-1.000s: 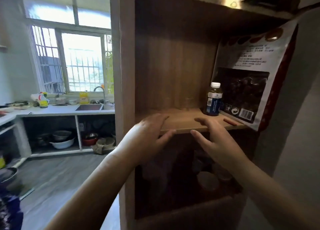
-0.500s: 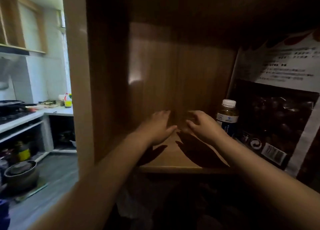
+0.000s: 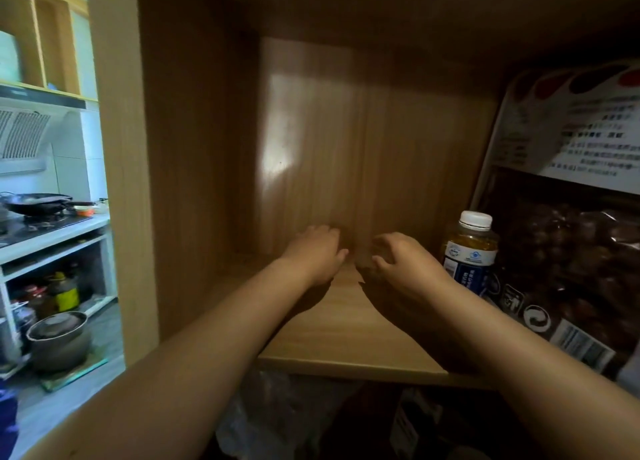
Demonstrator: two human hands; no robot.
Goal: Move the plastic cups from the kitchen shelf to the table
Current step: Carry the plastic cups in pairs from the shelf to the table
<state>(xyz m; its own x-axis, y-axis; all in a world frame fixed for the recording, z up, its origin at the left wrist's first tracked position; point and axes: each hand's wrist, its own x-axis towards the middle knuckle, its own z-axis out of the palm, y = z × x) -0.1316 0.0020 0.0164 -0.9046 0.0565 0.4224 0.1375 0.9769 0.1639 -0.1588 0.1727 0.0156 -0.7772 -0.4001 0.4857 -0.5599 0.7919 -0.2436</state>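
Both of my arms reach deep into a wooden shelf compartment (image 3: 346, 335). My left hand (image 3: 315, 255) lies near the back wall with its fingers stretched out and nothing in it. My right hand (image 3: 401, 262) is just to its right, fingers curled. Between the two hands, against the back wall, there is a faint clear shape that looks like a plastic cup (image 3: 358, 248). It is dim and see-through, and I cannot tell whether the right fingers touch it.
A bottle with a white cap and blue label (image 3: 471, 248) stands right of my right hand, beside a large bag of dark food (image 3: 571, 251). The lower compartment holds dim items. Left of the cabinet are a stove with a wok (image 3: 34, 203) and a pot (image 3: 59, 338) on the floor.
Both hands have moved from the shelf's front edge deep to the back wall. My head has come closer to the compartment. The right fingers have curled.
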